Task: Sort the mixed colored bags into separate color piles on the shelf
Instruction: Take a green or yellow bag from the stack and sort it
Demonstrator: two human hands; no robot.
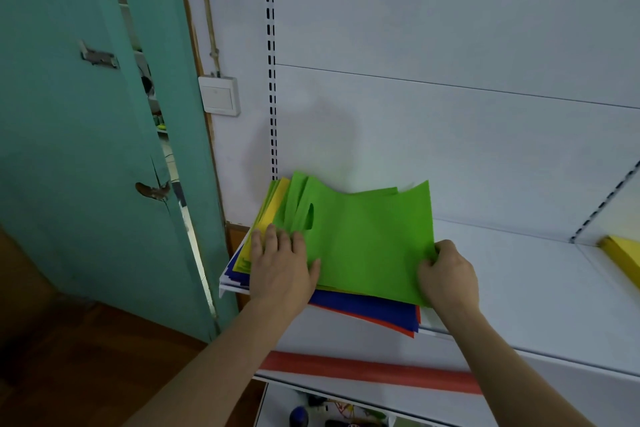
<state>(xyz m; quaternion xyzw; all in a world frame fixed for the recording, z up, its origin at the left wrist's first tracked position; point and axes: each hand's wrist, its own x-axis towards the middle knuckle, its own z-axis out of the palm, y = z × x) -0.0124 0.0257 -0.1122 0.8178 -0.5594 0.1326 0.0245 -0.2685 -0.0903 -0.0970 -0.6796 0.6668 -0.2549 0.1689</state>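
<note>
Green bag (367,239) tops the mixed stack (374,308), center frame on the shelf (519,288). Right hand (448,276) pinches its right edge; left hand (280,260) lies flat, pinning the stack. Yellow pile (623,253) sits far right.

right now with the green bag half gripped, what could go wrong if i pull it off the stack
The right hand pinches only the corner of the green bag, so it could slip or crease.

The left hand lies partly on that same bag as well as on the pile; pulling against it may drag the yellow bags along.

The blue bags and red bag already overhang the shelf edge and could slide off.
</note>
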